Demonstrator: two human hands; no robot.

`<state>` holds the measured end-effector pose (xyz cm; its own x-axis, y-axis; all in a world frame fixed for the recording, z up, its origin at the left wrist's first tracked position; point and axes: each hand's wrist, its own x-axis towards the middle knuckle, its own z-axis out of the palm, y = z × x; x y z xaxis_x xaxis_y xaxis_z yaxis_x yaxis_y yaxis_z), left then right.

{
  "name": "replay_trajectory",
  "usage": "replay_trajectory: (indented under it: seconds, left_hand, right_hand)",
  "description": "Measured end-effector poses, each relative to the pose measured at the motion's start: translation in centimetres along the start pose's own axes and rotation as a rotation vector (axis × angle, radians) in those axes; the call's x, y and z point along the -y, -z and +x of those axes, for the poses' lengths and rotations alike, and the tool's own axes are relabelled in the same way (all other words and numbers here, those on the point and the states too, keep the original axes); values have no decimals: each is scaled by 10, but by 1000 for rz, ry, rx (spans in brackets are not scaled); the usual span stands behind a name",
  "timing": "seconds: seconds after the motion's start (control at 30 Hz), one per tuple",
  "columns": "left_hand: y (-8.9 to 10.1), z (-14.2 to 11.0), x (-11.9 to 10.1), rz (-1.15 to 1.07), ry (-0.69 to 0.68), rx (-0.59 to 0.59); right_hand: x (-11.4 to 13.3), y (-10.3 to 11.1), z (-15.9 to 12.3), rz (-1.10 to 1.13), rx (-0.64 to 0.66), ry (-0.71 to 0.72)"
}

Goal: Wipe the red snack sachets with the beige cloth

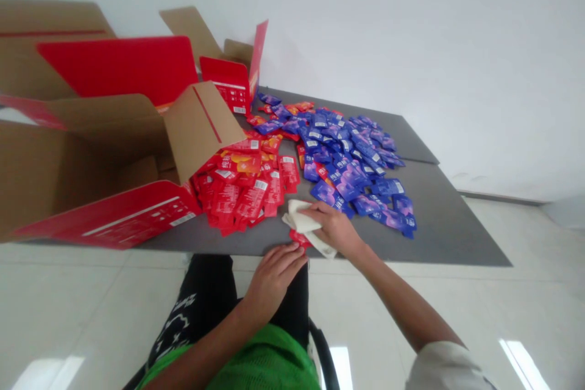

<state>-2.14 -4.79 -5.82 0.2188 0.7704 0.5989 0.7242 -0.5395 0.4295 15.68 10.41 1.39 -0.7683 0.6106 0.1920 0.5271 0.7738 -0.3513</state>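
Note:
A small red packet [300, 239] lies at the table's near edge, partly hidden by both hands and a cloth. My right hand [336, 228] is closed on a folded whitish cloth [299, 219], which rests over the packet. The fingers of my left hand [280, 271] lie stretched out, with their tips on the packet's near end. Just beyond to the left is a heap of red packets [247, 189], some printed with orange fruit. A pile of blue-purple packets [347, 170] spreads beyond my right hand, with a few red ones among them.
An open red cardboard box [150, 219] stands on the left, its flap leaning over the red heap. Behind it are another open box [132, 67] and a smaller red box [228, 82]. The grey table [448, 219] runs along a white wall.

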Motion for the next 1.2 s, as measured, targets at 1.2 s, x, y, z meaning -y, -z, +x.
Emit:
replay_trajectory:
  seconds: [1.2]
  left_hand:
    - [-3,1,1,-24,56,-12]
  right_hand:
    - [8,-5,-17,55,-28,43]
